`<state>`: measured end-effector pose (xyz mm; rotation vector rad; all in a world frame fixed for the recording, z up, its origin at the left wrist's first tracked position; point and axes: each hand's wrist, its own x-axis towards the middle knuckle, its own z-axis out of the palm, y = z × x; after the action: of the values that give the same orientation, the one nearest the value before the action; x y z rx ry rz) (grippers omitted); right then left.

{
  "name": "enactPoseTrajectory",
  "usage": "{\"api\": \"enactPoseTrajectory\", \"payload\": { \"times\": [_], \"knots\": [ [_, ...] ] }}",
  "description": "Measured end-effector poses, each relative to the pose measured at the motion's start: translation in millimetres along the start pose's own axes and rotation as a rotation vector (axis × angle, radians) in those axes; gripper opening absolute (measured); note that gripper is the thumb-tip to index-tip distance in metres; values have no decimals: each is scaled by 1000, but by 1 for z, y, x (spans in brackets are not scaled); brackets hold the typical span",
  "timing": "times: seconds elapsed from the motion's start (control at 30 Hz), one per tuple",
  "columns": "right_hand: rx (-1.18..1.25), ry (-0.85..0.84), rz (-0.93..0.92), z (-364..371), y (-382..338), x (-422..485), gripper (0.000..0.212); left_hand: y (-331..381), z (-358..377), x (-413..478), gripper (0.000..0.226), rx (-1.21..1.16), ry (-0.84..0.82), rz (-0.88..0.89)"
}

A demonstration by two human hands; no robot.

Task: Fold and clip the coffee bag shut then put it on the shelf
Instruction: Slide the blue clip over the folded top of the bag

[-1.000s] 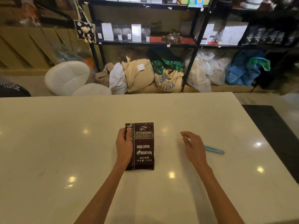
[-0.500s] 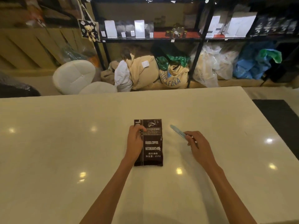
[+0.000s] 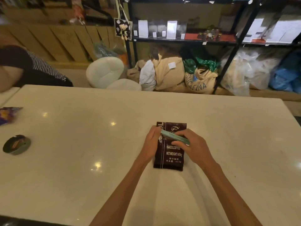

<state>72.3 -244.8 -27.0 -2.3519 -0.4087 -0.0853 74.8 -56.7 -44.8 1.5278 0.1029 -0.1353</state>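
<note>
A dark brown coffee bag [image 3: 172,158] with white print lies flat on the white table [image 3: 81,160], its top end pointing away from me. My left hand [image 3: 152,142] grips the bag's left edge near the top. My right hand [image 3: 193,146] holds a long light-blue bag clip [image 3: 175,136] across the bag's upper part, its left end touching my left hand. A black metal shelf [image 3: 184,40] with white and dark packages stands beyond the table.
A round dark tin [image 3: 16,145] and a purple snack packet [image 3: 8,114] lie at the table's left. Sacks and plastic bags [image 3: 198,79] fill the floor under the shelf. A white stool [image 3: 105,71] and another person [image 3: 29,69] are at the left.
My right hand picked the blue clip up from the table at the right and brought it left over the bag. My left hand stayed on the bag. The view shifted left.
</note>
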Motion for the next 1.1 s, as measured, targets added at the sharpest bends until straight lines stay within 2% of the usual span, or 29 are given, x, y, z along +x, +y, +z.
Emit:
{"api": "enactPoseTrajectory", "payload": {
  "times": [0.1,0.2,0.3,0.43,0.5,0.57,0.67,0.8,1.1],
  "knots": [
    [-52,147,-78,0,2,-3,41,2,3,1,27,-32,-38,-27],
    [-26,216,-11,1,3,-3,26,5,6,1,34,-12,-54,-26],
    [51,71,167,-7,4,3,18,7,11,0,27,58,-68,20],
    [152,-59,249,-19,6,9,17,7,11,2,19,177,-42,131],
    [186,-114,237,-23,4,9,23,8,12,4,17,202,-10,153],
    [25,-139,132,-23,4,7,40,10,13,6,18,222,37,159],
    [-178,68,-100,-18,8,2,34,12,15,8,21,180,69,109],
    [-150,308,-208,-9,17,-1,25,13,17,5,25,104,79,59],
    [36,316,-171,-2,30,-6,28,14,14,10,28,133,10,93]
  ]
}}
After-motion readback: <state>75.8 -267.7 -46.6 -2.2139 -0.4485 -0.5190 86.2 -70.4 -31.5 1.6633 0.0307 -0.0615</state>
